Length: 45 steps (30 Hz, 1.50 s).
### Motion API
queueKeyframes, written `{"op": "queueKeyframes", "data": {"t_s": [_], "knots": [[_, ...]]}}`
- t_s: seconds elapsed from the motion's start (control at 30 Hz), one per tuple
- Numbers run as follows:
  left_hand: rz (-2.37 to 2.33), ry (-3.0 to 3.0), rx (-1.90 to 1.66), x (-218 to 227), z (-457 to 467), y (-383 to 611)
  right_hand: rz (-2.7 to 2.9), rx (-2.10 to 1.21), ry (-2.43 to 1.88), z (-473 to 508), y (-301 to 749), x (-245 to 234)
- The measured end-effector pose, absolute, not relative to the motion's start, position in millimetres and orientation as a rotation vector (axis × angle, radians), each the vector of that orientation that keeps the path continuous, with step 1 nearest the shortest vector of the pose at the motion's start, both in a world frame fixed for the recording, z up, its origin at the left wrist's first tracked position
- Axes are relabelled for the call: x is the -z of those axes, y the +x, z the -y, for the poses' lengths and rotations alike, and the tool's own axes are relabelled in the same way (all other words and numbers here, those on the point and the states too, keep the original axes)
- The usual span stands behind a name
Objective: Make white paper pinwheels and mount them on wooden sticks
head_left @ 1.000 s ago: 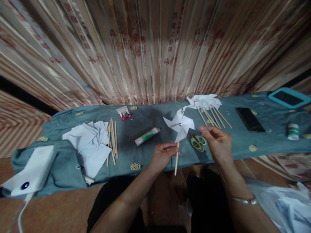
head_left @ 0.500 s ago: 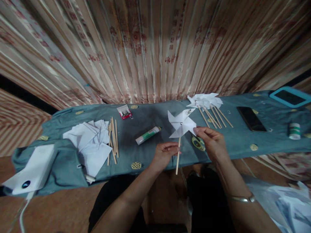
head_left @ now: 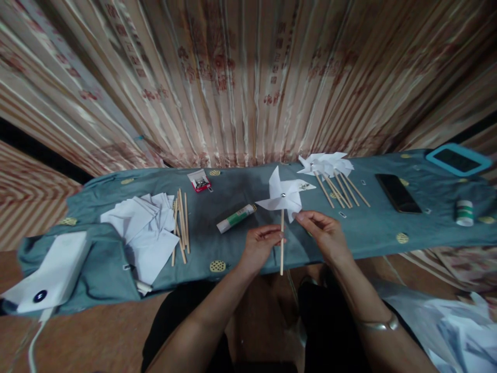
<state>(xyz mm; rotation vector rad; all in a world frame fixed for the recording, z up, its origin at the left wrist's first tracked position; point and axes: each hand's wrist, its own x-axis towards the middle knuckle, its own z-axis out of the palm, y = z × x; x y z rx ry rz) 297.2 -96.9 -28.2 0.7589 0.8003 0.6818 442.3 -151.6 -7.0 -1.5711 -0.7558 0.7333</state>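
Observation:
My left hand (head_left: 261,244) is closed round the wooden stick of a white paper pinwheel (head_left: 282,197), holding it upright over the near edge of the table. A metal pin shows at the pinwheel's centre. My right hand (head_left: 324,233) sits just right of the stick, its fingertips pinched at the lower right blade of the pinwheel. A green and white glue stick (head_left: 235,218) lies on the cloth to the left of my hands.
A blue-grey cloth (head_left: 217,194) covers the long table. Finished pinwheels (head_left: 328,166) lie at the back right, beside a black phone (head_left: 396,192) and a tablet (head_left: 458,159). White paper squares (head_left: 142,228), loose sticks (head_left: 180,223), a pin box (head_left: 200,181) and a tape roll (head_left: 464,212) also lie there.
The pinwheel has shifted left and turned more upright, and its blades have rotated. My right hand moved left and down to the blade, now covering the scissors seen earlier.

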Motion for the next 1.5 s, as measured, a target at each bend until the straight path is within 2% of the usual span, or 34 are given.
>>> {"op": "queueKeyframes", "data": {"t_s": [0.3, 0.67, 0.83, 0.93, 1.03, 1.2, 1.5], "knots": [[-0.782, 0.643, -0.887, 18.7, 84.5, 294.5, 1.279, -0.763, -1.789, 164.3, 421.6, 8.8], [-0.718, 0.668, -0.918, 12.2, 84.9, 289.5, 1.204, -0.720, -1.798, 160.2, 411.1, 2.2], [-0.722, 0.721, -0.909, 10.7, 91.3, 287.3, 1.167, -0.550, -2.015, 176.0, 473.5, -14.8], [-0.716, 0.731, -0.883, 13.9, 95.1, 287.8, 1.122, -0.281, -2.468, 182.4, 529.6, -28.1], [-0.709, 0.741, -0.842, 19.0, 99.1, 290.8, 1.010, -0.165, -2.666, 180.8, 582.1, -41.1], [-0.696, 0.734, -0.784, 26.5, 105.2, 299.9, 0.893, -0.176, -2.900, 162.6, 644.8, -45.4], [-0.719, 0.713, -0.760, 28.4, 109.5, 310.5, 0.876, -0.144, -3.053, 135.5, 701.6, -13.3]]}}
